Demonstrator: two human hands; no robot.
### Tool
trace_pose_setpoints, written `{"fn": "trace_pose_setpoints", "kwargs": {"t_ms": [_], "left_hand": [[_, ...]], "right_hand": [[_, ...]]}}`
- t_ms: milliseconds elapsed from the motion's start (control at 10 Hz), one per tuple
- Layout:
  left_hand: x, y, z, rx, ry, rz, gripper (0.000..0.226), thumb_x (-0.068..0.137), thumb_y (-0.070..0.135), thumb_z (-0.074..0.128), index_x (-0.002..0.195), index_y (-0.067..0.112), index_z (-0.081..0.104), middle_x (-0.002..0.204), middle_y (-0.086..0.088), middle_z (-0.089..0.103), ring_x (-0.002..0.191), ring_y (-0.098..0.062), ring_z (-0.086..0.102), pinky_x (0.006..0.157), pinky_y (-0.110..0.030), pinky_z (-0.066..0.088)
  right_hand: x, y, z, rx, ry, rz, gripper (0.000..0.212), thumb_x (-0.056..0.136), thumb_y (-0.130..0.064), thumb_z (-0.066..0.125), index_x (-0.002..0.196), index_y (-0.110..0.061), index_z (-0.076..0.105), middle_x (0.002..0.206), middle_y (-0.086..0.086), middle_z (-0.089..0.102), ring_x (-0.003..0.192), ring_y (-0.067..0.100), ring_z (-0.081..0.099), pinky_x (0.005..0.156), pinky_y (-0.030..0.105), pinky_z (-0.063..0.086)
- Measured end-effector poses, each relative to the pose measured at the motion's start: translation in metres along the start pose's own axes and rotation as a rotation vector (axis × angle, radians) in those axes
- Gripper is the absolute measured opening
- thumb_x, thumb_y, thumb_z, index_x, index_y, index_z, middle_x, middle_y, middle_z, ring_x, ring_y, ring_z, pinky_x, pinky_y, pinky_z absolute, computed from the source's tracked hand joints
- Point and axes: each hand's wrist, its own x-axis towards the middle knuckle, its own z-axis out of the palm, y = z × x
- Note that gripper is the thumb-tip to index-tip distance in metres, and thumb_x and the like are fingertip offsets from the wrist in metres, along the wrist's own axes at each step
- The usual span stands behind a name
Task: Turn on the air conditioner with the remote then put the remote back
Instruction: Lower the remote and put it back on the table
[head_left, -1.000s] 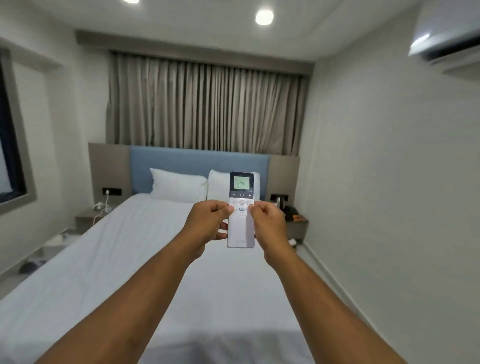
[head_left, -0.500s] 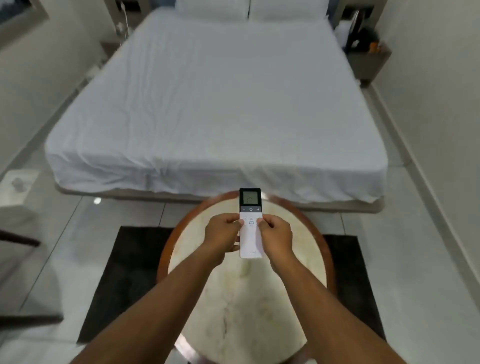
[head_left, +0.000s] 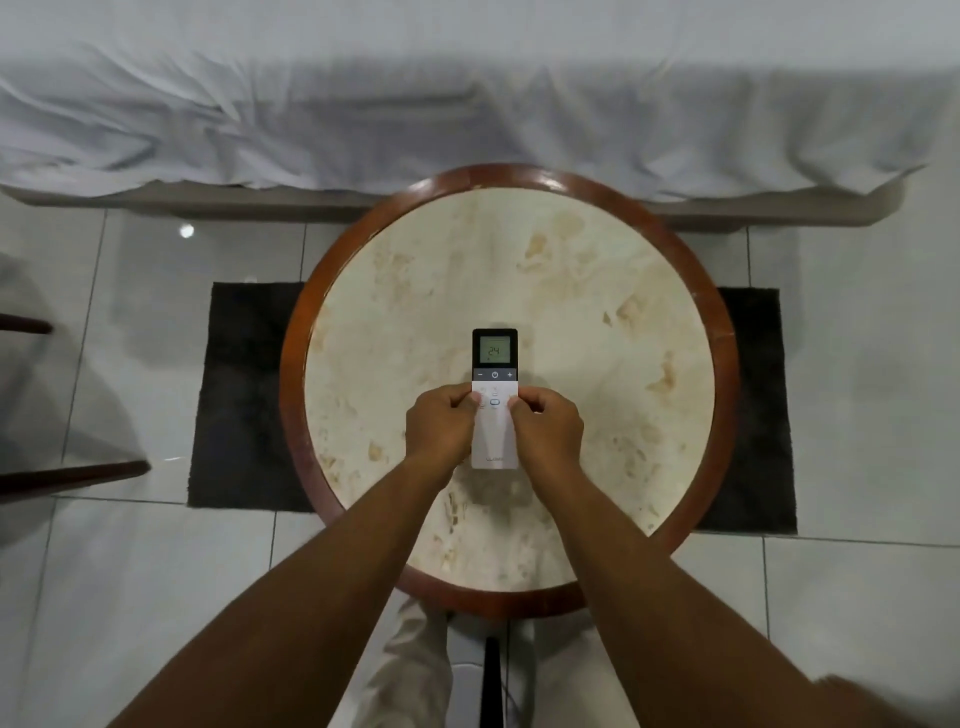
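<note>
A white remote (head_left: 494, 374) with a black top and a lit screen reading 24 is over the middle of a round marble-topped table (head_left: 571, 291) with a brown wooden rim. My left hand (head_left: 440, 427) grips the remote's left edge and my right hand (head_left: 546, 429) grips its right edge, thumbs on the button area. The remote points away from me, toward the bed. Whether it rests on the tabletop or hovers just above it I cannot tell. The air conditioner is out of view.
The foot of a bed with a white sheet (head_left: 467, 104) runs across the top, just beyond the table. A dark rug (head_left: 244, 395) lies under the table on pale floor tiles. Dark chair parts (head_left: 67, 475) stick in at the left. My legs show below the table.
My head has tilted down from the bedroom wall and bed to the round table. Both hands have carried the remote down over the tabletop, still holding it on both sides.
</note>
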Motion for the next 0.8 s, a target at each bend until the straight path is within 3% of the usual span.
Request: {"fn": "trace_pose_setpoints", "kwargs": {"t_ms": [200, 500, 600, 700, 800], "left_hand": [[0.011, -0.019, 0.01, 0.114, 0.016, 0.052, 0.025, 0.096, 0.021, 0.055, 0.115, 0.018, 0.071, 0.111, -0.007, 0.074, 0.094, -0.026, 0.069, 0.083, -0.047, 0.058], [0.018, -0.039, 0.016, 0.186, 0.006, 0.121, 0.027, 0.096, 0.017, 0.053, 0.117, 0.02, 0.07, 0.114, -0.003, 0.073, 0.097, -0.018, 0.067, 0.079, -0.025, 0.053], [0.018, -0.041, 0.016, 0.204, 0.009, 0.15, 0.028, 0.096, 0.015, 0.052, 0.118, 0.019, 0.07, 0.116, -0.004, 0.072, 0.098, -0.018, 0.066, 0.074, -0.018, 0.049], [0.011, -0.037, 0.007, 0.297, -0.026, 0.166, 0.03, 0.096, 0.017, 0.054, 0.123, 0.015, 0.065, 0.121, -0.008, 0.069, 0.104, -0.023, 0.065, 0.076, -0.02, 0.05], [0.008, -0.034, -0.006, 0.394, -0.03, 0.183, 0.038, 0.095, 0.023, 0.057, 0.132, 0.012, 0.057, 0.127, -0.012, 0.066, 0.111, -0.026, 0.062, 0.087, -0.031, 0.049]], "right_hand": [[0.01, 0.016, 0.008, -0.063, -0.034, 0.008, 0.023, 0.092, -0.011, 0.057, 0.105, -0.012, 0.076, 0.103, 0.006, 0.076, 0.087, 0.019, 0.069, 0.064, 0.022, 0.052], [0.013, 0.033, 0.014, -0.152, -0.053, -0.035, 0.027, 0.093, -0.01, 0.056, 0.112, -0.009, 0.075, 0.111, 0.012, 0.072, 0.095, 0.025, 0.068, 0.079, 0.036, 0.058], [0.014, 0.032, 0.014, -0.174, -0.076, -0.051, 0.028, 0.094, -0.011, 0.056, 0.116, -0.009, 0.073, 0.114, 0.013, 0.07, 0.096, 0.025, 0.067, 0.075, 0.031, 0.056], [0.008, 0.025, 0.009, -0.235, -0.161, -0.05, 0.026, 0.095, -0.016, 0.058, 0.116, -0.007, 0.069, 0.115, 0.012, 0.066, 0.099, 0.025, 0.066, 0.074, 0.028, 0.053], [0.003, 0.02, -0.001, -0.28, -0.16, -0.058, 0.021, 0.094, -0.021, 0.06, 0.111, -0.008, 0.064, 0.114, 0.011, 0.061, 0.102, 0.025, 0.061, 0.074, 0.026, 0.044]]}}
